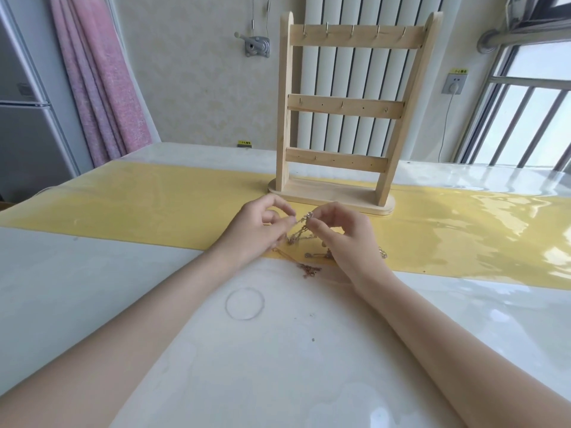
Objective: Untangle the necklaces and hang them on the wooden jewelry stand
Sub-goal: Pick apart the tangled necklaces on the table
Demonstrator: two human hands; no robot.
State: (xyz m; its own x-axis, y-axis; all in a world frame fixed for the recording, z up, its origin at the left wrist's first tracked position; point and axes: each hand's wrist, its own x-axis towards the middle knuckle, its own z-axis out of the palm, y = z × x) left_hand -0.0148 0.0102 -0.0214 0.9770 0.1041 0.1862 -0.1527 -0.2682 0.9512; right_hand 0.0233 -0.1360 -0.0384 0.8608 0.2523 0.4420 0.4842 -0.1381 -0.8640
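Wooden jewelry stand (346,106), just beyond the hands, has nothing hung on it, while the left hand (256,225) and right hand (343,233) each pinch the tangled necklaces (301,231) lifted between them above the bench (92,273), leaving everything to do.

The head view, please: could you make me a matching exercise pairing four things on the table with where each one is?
Things
1. tangled necklace chains
2. wooden jewelry stand
3. thin wire ring
4. reddish chain piece

Places
A. flat on the white surface, nearest the camera, between the forearms
B. upright on the yellow strip, beyond the hands
C. pinched between the left hand and right hand
D. on the table just below the hands, by the yellow strip's near edge

Pairs: 1-C, 2-B, 3-A, 4-D
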